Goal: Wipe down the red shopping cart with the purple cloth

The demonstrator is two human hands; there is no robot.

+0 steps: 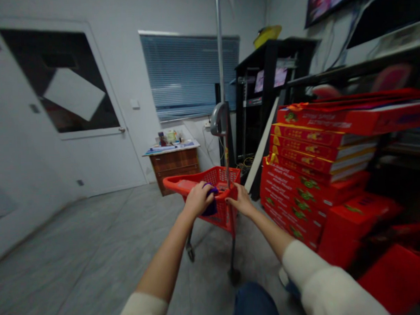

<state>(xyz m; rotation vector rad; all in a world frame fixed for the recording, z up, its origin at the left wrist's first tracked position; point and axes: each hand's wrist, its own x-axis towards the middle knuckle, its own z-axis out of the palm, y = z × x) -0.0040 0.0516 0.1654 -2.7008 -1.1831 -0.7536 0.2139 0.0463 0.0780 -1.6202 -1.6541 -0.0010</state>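
Observation:
A red plastic shopping cart (186, 182) with perforated walls, metal legs and small wheels stands in front of me. My left hand (199, 200) is closed on a purple cloth (209, 207), which it presses against the near rim of the basket. My right hand (242, 201) grips the basket's near right corner, thumb on my side and fingers partly hidden behind the rim. Between and beyond my hands, a metal pole (222, 73) with a grey handle (218, 119) rises from the cart. The inside of the basket is only partly visible.
Stacked red boxes (291, 195) stand close on my right, beside a black shelf (271, 57). A wooden cabinet (175, 163) with small items on top is behind the cart. A white door (102, 157) is at left, above grey floor (96, 255).

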